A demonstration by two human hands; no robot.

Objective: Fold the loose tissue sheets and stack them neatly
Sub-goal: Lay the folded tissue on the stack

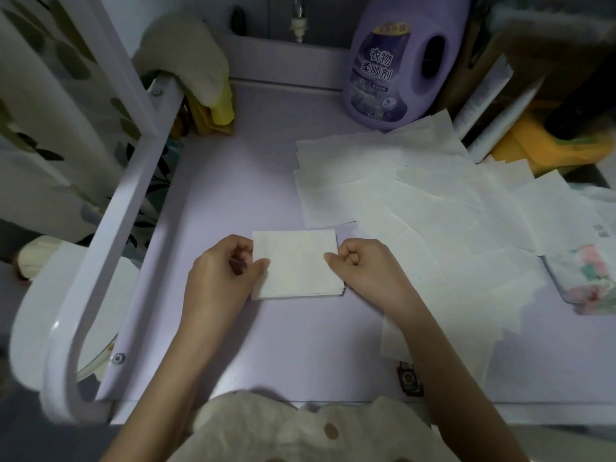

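Note:
A small stack of folded white tissues [296, 265] lies on the lilac tabletop [240, 181], its edges roughly squared. My left hand [221, 271] is at the stack's left edge, fingers curled, thumb tip on the tissue. My right hand [363, 266] is at its right edge, fingers curled, thumb tip touching the tissue. Several loose unfolded tissue sheets [433, 201] lie spread and overlapping to the right, reaching under my right forearm.
A purple fabric softener bottle [396, 58] stands at the back. A white rail [110, 208] borders the table on the left. A floral tissue pack [586, 278] lies at the right edge. Cloths [196, 61] hang at the back left. A small dark object [409, 378] sits near the front edge.

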